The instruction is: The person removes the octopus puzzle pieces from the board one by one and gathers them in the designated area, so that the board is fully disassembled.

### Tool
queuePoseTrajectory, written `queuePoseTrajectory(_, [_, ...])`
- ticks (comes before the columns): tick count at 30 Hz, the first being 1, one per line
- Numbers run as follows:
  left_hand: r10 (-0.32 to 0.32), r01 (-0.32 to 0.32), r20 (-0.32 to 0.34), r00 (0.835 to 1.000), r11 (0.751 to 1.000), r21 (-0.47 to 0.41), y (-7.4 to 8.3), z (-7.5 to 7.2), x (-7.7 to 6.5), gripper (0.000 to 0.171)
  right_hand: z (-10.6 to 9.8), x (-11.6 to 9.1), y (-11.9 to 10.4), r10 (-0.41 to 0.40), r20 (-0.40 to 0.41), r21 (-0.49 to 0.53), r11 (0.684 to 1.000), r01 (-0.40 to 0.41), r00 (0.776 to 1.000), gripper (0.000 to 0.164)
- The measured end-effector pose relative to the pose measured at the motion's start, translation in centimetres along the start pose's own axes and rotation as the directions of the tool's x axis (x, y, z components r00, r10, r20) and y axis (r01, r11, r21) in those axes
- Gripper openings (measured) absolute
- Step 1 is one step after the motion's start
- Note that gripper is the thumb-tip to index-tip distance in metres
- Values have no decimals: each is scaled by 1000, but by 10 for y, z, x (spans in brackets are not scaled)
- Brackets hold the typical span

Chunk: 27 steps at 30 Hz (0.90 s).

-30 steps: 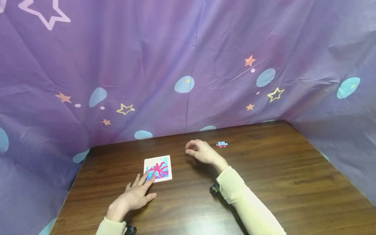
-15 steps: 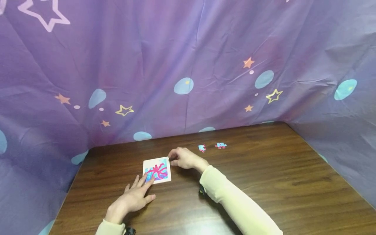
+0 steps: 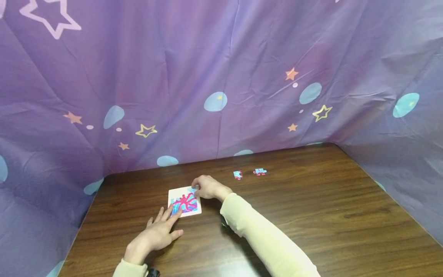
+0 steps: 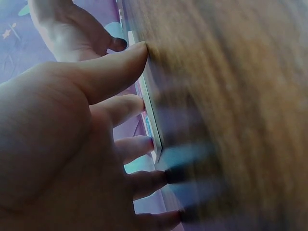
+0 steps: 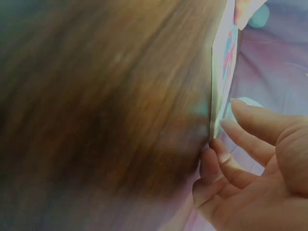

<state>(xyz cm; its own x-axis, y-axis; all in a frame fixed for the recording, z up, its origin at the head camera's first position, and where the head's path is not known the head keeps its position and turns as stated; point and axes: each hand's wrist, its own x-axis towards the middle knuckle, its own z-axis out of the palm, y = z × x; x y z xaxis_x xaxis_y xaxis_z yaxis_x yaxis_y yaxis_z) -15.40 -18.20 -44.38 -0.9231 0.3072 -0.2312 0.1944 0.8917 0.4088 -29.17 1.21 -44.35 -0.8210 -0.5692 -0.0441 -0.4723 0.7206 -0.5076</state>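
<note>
A small white-bordered jigsaw puzzle (image 3: pixel 175 193) with a pink octopus on blue lies flat on the table, left of centre. My left hand (image 3: pixel 154 235) rests at its lower left corner, fingers spread and fairly straight, two fingertips on the puzzle. Over the upper right corner is my right hand (image 3: pixel 211 188), fingers bent. In the right wrist view, a gap shows between its thumb (image 5: pixel 255 118) and index finger; fingertips touch the puzzle's surface and edge, and I see no loose piece between them. The corner under those fingers is partly hidden.
Two loose blue and pink puzzle pieces, a left one (image 3: pixel 237 175) and a right one (image 3: pixel 260 172), lie toward the back of the brown wooden table (image 3: pixel 311 215). A purple curtain (image 3: pixel 180 77) with stars hangs behind and beside the table.
My right hand has moved left from beside the loose pieces to the puzzle's upper right corner, uncovering the left loose piece. The left hand has stayed put.
</note>
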Motion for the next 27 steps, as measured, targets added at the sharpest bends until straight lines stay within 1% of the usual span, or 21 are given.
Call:
queuePoseTrajectory(3, [-1, 1, -1, 1000, 1000, 0, 0, 0, -1, 64, 2, 2, -4, 17, -6, -38, 999, -17, 1000, 28])
queuePoseTrajectory(7, [-3, 3, 1, 1000, 1000, 6, -1, 1, -1, 63, 3, 2, -11, 57, 12, -71, 996, -56, 998, 32])
queuePoseTrajectory(10, [-3, 3, 4, 1000, 1000, 9, -2, 1, -1, 63, 3, 1, -15, 92, 24, -84, 992, -90, 995, 36])
queuePoseTrajectory(13, [-3, 3, 10, 1000, 1000, 9, 0, -1, 0, 62, 3, 1, -16, 113, 18, -85, 990, -111, 993, 37])
queuePoseTrajectory(16, [-4, 3, 18, 1000, 1000, 10, 1, -2, 0, 62, 7, 3, -14, 129, 21, -57, 990, -128, 991, 33])
queuePoseTrajectory(20, [3, -4, 7, 1000, 1000, 11, 2, -2, -1, 61, 10, 6, -10, 148, 53, 8, 989, -149, 988, 32])
queuePoseTrajectory(23, [9, -9, 3, 1000, 1000, 9, 2, -1, -1, 62, 10, 6, -9, 156, 73, 44, 986, -160, 985, 34])
queuePoseTrajectory(27, [8, -8, 13, 1000, 1000, 6, 2, -2, -1, 62, 9, 7, -7, 153, 64, 88, 983, -158, 986, 38])
